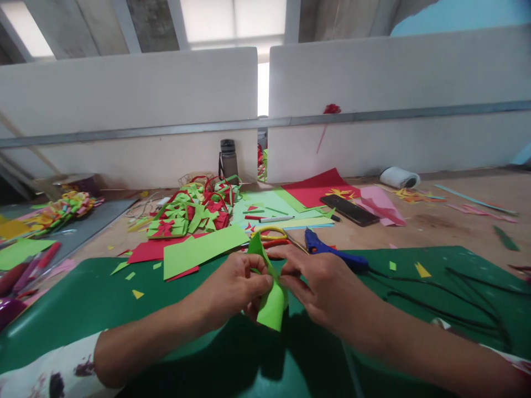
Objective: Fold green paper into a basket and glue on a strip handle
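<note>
A bent piece of bright green paper is held up over the dark green mat, between both hands. My left hand pinches its left side, thumb in front and fingers curled round behind. From the right, my right hand grips the paper's edge between thumb and fingers. Just beyond the hands lie scissors with yellow handles and a blue glue gun. A flat green sheet rests left of them, over red paper.
Behind on the left is a pile of green and red paper pieces, near a dark bottle. A phone lies on coloured sheets. The glue gun's black cord loops across the green mat. White panels stand behind.
</note>
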